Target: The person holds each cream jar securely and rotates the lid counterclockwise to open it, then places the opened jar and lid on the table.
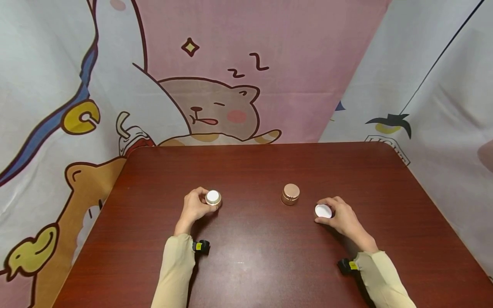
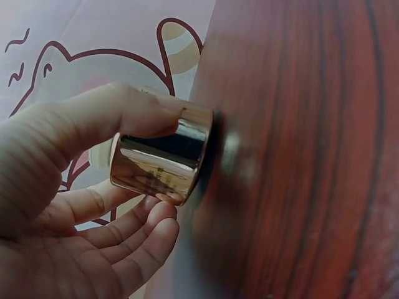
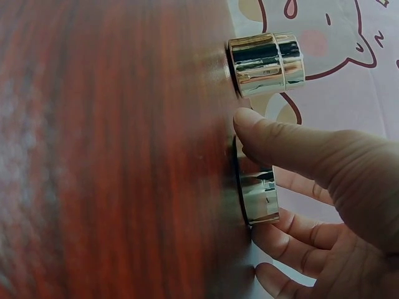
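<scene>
On the left of the table, my left hand (image 1: 195,206) grips a shiny gold cosmetic jar (image 2: 163,163) between thumb and fingers; the jar stands upright with its lid off, and its white top (image 1: 212,196) shows. My right hand (image 1: 343,217) holds a gold jar lid (image 3: 262,190) by its sides, thumb on one side and fingers on the other. The lid lies at the tabletop with its white inside (image 1: 323,211) facing up. Between the hands, nearer the right one, stands a second gold jar (image 1: 290,194) with its lid on.
The dark red-brown wooden table (image 1: 246,273) ends at a back edge just before a cartoon-printed cloth (image 1: 308,64). More of the cloth hangs along both sides. Each wrist carries a small black camera (image 1: 201,247) on the inner side.
</scene>
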A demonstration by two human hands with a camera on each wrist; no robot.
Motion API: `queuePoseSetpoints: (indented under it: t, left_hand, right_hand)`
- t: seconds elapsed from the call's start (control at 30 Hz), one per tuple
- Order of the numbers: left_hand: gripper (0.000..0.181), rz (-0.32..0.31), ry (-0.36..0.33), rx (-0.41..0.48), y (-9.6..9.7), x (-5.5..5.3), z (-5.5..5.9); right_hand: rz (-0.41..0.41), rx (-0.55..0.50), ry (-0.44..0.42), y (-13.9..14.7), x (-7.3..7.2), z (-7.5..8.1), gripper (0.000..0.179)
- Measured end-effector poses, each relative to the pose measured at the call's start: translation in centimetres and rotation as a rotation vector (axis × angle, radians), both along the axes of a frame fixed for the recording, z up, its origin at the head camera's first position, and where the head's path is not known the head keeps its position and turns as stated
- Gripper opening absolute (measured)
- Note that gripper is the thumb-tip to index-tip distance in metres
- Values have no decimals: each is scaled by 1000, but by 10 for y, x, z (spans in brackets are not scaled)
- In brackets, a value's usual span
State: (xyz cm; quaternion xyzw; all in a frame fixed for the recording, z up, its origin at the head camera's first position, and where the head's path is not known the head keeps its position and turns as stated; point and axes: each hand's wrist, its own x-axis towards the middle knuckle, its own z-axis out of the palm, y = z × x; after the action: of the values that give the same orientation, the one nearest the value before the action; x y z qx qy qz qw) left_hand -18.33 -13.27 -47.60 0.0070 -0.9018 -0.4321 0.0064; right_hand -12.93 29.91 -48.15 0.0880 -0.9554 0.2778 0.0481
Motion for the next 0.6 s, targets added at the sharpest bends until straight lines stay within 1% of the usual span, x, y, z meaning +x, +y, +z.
queuePoseSetpoints:
  t: [0.3,0.6]
  left_hand:
    - [41,-8,-9,17,-1,0,1]
    - [40,-2,-29,26,-2,-1,-2]
  right_hand:
    - [0,5,-1,0,0,1,46]
    - [3,9,-2,-1,1,1,47]
